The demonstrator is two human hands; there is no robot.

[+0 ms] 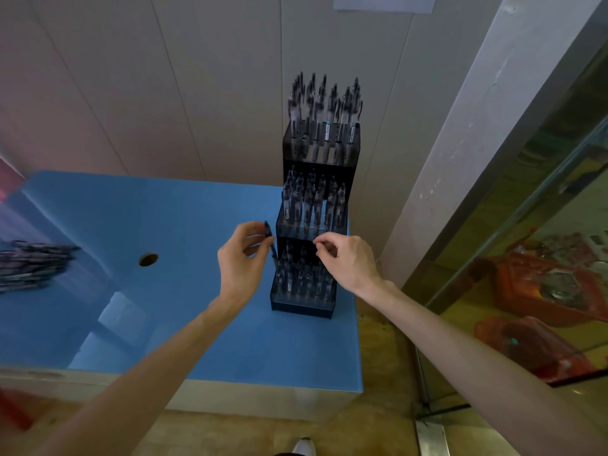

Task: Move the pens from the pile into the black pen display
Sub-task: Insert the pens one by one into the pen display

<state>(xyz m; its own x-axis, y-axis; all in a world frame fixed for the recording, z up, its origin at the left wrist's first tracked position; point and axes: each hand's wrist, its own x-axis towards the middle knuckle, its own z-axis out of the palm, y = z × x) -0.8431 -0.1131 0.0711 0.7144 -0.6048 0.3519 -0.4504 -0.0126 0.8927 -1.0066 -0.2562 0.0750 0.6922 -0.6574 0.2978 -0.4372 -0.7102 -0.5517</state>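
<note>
A black three-tier pen display stands near the right edge of the blue table, with several pens upright in each tier. My left hand holds a dark pen nearly upright, its tip at the left end of the lowest tier. My right hand hovers over the right side of the lowest tier with fingertips pinched together; whether it holds anything I cannot tell. A blurred pile of pens lies at the table's far left.
A round cable hole sits in the tabletop left of the hands. A panelled wall stands close behind the display. A glass pane runs along the right, with red objects behind it. The table's front edge is near my forearms.
</note>
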